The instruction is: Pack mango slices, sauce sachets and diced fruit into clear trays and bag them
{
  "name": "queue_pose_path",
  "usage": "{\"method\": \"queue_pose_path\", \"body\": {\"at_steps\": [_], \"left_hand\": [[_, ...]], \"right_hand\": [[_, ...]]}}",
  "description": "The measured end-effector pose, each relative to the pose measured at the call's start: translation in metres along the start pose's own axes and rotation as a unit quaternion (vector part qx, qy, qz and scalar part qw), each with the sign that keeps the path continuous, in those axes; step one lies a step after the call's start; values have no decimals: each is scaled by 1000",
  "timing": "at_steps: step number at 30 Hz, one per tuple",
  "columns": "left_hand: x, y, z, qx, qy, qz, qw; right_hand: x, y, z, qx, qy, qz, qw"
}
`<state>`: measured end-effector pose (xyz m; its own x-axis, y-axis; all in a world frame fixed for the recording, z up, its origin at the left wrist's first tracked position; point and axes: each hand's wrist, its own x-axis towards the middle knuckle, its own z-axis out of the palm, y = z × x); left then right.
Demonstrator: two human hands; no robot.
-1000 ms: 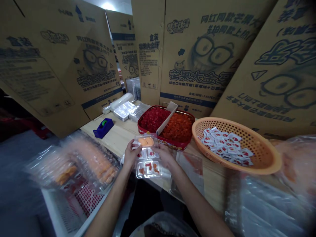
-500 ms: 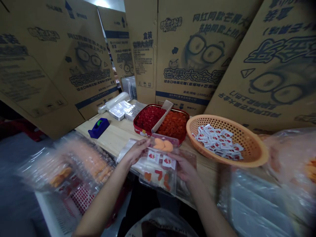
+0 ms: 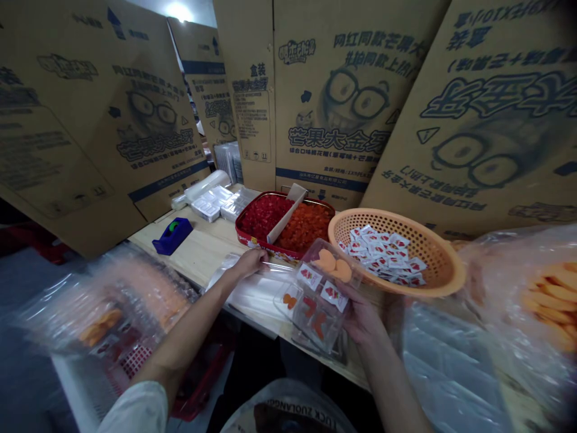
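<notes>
My right hand grips the right side of a clear plastic box, tilted over the table's front edge. In the box are orange gummy pieces, small white printed sachets and red-orange gummy pieces in separate compartments. My left hand is closed on the upper edge of a clear plastic bag, from a flat layer of film on the table. Its fingertips are partly hidden.
Behind my hands is a red tin of red and orange bits, split by a cardboard strip. An orange basket of sachets stands right, a blue tape dispenser left. Bagged orange pieces lie far right; tall cartons stand behind.
My left hand has let go of the box and moved left onto the clear bag. My right hand has shifted the box right and tilted it. The view has turned slightly right.
</notes>
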<state>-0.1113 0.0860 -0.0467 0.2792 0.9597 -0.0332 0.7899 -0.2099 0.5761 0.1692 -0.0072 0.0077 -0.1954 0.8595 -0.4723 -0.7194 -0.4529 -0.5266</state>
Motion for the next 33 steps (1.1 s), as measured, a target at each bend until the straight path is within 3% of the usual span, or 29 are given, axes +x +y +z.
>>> {"method": "queue_pose_path", "body": {"at_steps": [6, 14, 16, 20, 25, 30, 33], "left_hand": [[-7, 3, -4, 4, 63, 30, 998], [-15, 7, -11, 60, 83, 66, 993], [-24, 11, -11, 72, 65, 90, 991], [-51, 13, -6, 73, -31, 156, 985], [-75, 1, -2, 67, -110, 167, 978], [-83, -1, -1, 29, -119, 188, 974], [-83, 7, -1, 29, -86, 153, 984]], "right_hand": [[1, -1, -1, 15, 3, -34, 999], [-5, -10, 3, 35, 41, -62, 997], [-8, -13, 3, 30, 53, -75, 995], [-12, -21, 2, 20, 72, -100, 992], [-13, -25, -2, 8, 83, -131, 988], [-10, -27, -7, -3, 78, -151, 985], [-11, -27, -6, 2, 81, -150, 985]]}}
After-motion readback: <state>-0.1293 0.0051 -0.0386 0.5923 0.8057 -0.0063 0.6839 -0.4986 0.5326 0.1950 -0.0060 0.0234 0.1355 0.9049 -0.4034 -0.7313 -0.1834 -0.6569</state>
